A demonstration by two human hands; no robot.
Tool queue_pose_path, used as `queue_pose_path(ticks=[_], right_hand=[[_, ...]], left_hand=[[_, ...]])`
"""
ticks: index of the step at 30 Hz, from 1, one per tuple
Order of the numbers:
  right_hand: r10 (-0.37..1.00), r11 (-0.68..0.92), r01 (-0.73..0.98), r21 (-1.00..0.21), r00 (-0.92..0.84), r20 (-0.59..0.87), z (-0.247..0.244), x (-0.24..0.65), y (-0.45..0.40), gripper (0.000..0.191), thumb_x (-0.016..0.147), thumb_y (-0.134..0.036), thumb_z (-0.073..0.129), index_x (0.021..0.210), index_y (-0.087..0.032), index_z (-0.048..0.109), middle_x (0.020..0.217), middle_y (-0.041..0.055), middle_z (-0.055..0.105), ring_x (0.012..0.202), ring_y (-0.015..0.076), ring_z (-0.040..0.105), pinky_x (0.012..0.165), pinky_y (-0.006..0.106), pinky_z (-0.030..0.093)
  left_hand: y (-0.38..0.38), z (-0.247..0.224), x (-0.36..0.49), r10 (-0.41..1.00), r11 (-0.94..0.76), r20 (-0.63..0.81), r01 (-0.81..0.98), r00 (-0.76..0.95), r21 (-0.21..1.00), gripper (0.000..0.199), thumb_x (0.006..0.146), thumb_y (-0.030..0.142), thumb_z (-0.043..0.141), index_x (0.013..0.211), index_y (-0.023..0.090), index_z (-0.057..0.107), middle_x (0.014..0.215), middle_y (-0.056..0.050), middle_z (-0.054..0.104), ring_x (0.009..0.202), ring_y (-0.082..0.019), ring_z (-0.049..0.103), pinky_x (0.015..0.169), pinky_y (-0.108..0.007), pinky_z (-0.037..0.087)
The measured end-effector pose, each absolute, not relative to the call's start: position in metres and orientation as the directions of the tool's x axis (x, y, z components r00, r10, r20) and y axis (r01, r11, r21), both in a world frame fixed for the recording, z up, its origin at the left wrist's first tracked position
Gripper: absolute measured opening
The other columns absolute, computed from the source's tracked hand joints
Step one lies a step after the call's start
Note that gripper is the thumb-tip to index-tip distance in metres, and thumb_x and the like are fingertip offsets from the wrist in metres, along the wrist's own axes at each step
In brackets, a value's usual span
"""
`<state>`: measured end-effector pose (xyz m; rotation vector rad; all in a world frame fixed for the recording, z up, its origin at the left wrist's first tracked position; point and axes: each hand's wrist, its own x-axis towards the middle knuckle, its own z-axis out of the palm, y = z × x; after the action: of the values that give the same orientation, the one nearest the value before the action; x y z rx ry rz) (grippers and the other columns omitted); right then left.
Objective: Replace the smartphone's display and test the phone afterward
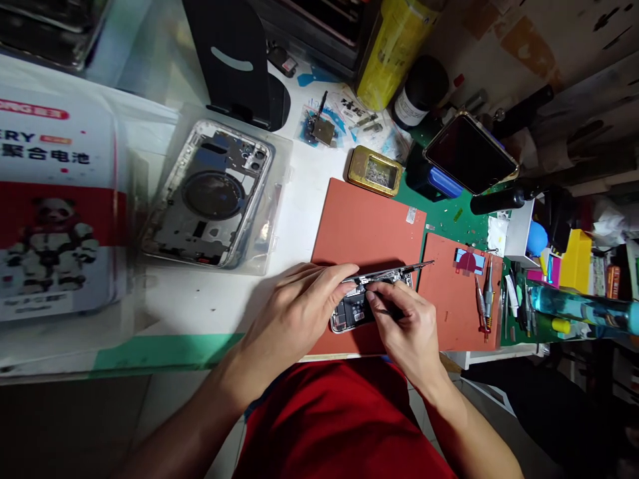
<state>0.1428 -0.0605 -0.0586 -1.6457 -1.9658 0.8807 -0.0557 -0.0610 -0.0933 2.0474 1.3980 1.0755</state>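
An opened phone [355, 316] lies on the red-brown mat [369, 226], its dark battery and inner parts showing. Its screen panel [394, 269] is tilted up along the far side, seen nearly edge-on. My left hand [294, 306] is closed at the phone's left end, thumb and fingers gripping the raised screen panel. Thumb and forefinger of my right hand [407, 316] press together inside the phone, just under the panel. Whatever lies between those fingertips is hidden.
A phone back housing [214, 193] lies in a clear plastic case at left, beside a battery package [54, 219]. Behind the mat are a gold tin of screws [375, 171] and a propped phone [470, 152]. Screwdrivers [488, 293] lie on the right mat.
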Motion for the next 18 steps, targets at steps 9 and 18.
queue_pose_path(ticks=[9, 18], right_hand=[[0.966, 0.209, 0.754, -0.623, -0.257, 0.013, -0.064, 0.146, -0.071, 0.029, 0.097, -0.011, 0.056, 0.113, -0.017, 0.079, 0.078, 0.0023, 0.065, 0.064, 0.0138, 0.061, 0.060, 0.024, 0.052], [0.943, 0.254, 0.768, -0.588, -0.332, -0.026, -0.058, 0.147, -0.064, 0.026, 0.099, -0.015, 0.058, 0.116, -0.019, 0.077, 0.084, 0.0046, 0.068, 0.065, 0.0160, 0.063, 0.058, 0.027, 0.050]], left_hand=[[-0.062, -0.095, -0.057, 0.919, -0.391, 0.341, 0.561, 0.196, 0.730, 0.020, 0.109, 0.019, 0.054, 0.128, 0.017, 0.062, 0.110, -0.006, 0.080, 0.096, -0.021, 0.077, 0.086, -0.033, 0.059], [-0.061, -0.090, -0.058, 0.916, -0.398, 0.344, 0.592, 0.207, 0.701, 0.021, 0.108, 0.016, 0.055, 0.128, 0.018, 0.060, 0.108, -0.006, 0.080, 0.094, -0.021, 0.077, 0.088, -0.034, 0.060]])
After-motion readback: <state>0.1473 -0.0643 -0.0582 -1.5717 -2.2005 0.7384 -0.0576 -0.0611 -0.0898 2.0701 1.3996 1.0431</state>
